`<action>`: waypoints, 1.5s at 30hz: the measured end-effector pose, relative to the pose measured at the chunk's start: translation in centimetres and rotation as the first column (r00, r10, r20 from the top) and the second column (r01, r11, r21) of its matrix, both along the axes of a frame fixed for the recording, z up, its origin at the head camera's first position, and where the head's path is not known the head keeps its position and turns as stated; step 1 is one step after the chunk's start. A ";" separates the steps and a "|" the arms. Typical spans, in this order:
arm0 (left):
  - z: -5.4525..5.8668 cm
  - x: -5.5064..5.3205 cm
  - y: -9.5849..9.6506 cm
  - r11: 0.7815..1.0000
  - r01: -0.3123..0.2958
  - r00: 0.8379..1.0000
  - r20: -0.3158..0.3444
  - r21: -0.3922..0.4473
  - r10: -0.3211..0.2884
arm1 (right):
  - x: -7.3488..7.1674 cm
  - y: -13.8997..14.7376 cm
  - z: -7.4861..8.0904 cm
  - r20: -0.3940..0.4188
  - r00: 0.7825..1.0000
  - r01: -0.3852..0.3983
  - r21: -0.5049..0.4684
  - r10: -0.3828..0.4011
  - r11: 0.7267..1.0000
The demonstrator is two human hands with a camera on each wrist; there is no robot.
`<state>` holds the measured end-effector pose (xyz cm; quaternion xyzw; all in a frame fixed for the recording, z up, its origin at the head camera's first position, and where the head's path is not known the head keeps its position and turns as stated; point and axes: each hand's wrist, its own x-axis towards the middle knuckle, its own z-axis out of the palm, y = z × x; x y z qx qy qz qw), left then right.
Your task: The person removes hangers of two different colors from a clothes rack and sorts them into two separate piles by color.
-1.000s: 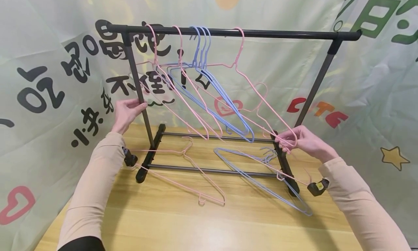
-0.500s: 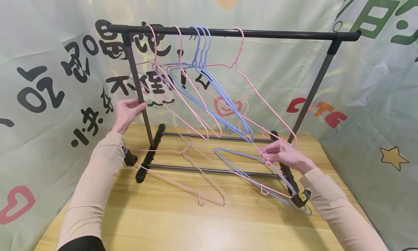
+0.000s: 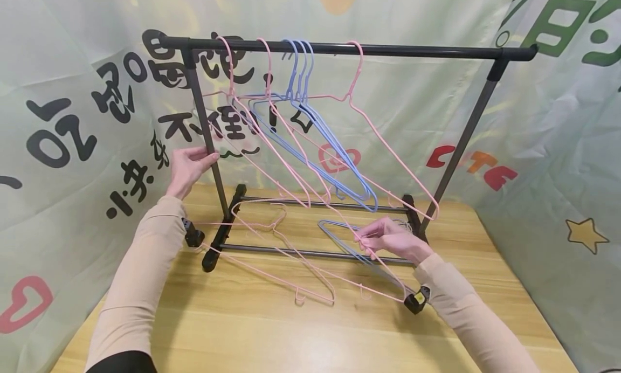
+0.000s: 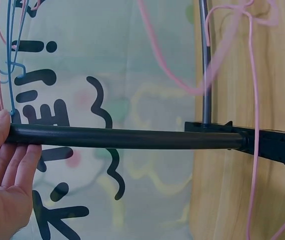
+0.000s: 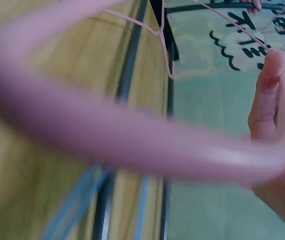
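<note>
My left hand [image 3: 188, 165] holds the left post [image 3: 199, 106] of a black clothes rack, thumb on one side and fingers on the other. In the left wrist view the thumb and fingers close on that dark post [image 4: 132, 137]. Between thumb and fingers, my right hand [image 3: 392, 241] pinches one arm of a pink clothes hanger [image 3: 391, 275]. This hanger tilts over the table, its hook toward the rack, overlapping others in the head view. Its blurred end [image 5: 132, 145] crosses the right wrist view. Pink hangers [image 3: 390, 146] and blue hangers [image 3: 310, 74] hang from the top rail [image 3: 427, 50].
On the wooden table [image 3: 233, 330] another pink hanger [image 3: 262, 274] lies at the rack's left foot [image 3: 209, 258]. Blue hangers [image 3: 335, 222] lie behind my right hand. The rack's lower bars [image 3: 291, 251] run across the table. A printed curtain [image 3: 543, 146] stands behind.
My right hand has moved left and down with the pink hanger, away from the rack's right post and across the blue hangers on the table. The left hand stays on the post.
</note>
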<state>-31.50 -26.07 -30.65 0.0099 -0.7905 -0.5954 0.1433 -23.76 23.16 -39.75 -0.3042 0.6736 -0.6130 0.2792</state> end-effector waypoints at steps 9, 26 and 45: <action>0.1 -0.1 0.2 1.000 -0.022 1.000 -0.006 -0.009 0.022 | -0.1 -3.4 -1.9 0.081 0.996 -0.028 -0.010 0.029 1.000; 0.2 0.0 0.2 0.999 0.023 0.999 -0.043 0.037 -0.021 | -0.7 -9.7 -3.7 0.199 0.970 -0.116 -0.137 0.142 0.984; -0.1 0.1 0.2 0.999 0.021 0.999 -0.049 0.029 -0.019 | -2.4 -13.0 -6.2 0.275 0.961 0.035 -0.008 -0.032 0.999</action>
